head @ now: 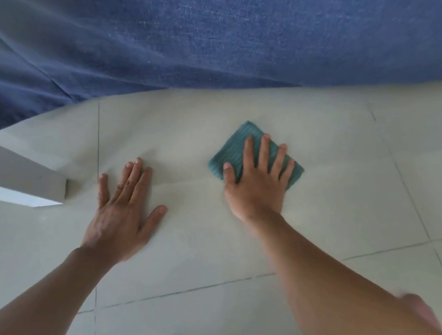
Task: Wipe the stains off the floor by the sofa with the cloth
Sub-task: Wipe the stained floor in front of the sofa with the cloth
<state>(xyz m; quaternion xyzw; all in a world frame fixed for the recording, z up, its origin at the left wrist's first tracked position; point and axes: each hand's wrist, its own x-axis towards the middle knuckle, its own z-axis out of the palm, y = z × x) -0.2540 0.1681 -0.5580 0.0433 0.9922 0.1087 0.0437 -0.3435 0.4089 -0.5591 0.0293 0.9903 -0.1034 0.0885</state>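
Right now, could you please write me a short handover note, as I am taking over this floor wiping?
Left hand: flat on the bare floor, fingers spread, holding nothing, bracing.
Right hand: pressed flat on the cloth, fingers spread, not gripping it.
Cloth: folded, flat on the tile just in front of the sofa.
Done: no stain shows on the visible tiles; I cannot tell what is under the cloth.
Left: lift the cloth, check beneath it and along the sofa edge.

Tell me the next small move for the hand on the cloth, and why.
Probably slide the right hand and the cloth across the tile: it presses the teal cloth flat with fingers spread, while the left hand braces on the floor. No stain is discernible.
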